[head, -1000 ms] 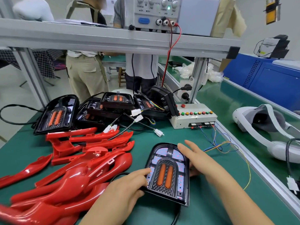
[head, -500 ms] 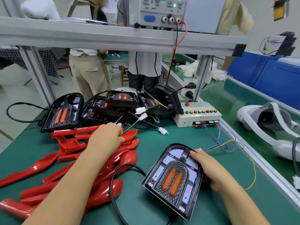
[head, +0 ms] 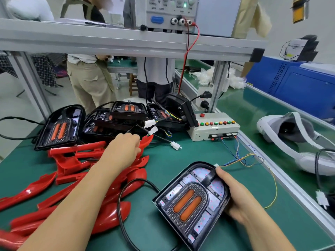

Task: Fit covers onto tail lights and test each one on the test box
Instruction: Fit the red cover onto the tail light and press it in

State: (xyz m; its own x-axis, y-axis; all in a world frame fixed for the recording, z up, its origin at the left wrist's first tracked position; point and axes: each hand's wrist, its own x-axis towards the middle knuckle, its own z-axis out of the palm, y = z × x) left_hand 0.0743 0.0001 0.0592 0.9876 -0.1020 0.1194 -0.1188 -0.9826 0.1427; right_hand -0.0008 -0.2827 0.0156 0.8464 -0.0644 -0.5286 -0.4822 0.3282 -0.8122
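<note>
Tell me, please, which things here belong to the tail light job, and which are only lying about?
For the job:
- tail light, held by the right hand
- red covers, with the left hand on the pile
- test box
- waiting tail lights at the back

Lying about:
- white headset
- blue machine
- plastic bags

Head-worn camera looks forward and down, close over the green bench [head: 163, 232].

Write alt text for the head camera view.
The right hand grips an uncovered tail light, tilted up off the green bench, while the left hand rests on a pile of red covers. Behind them stand more tail lights and a white test box with coloured buttons.
</note>
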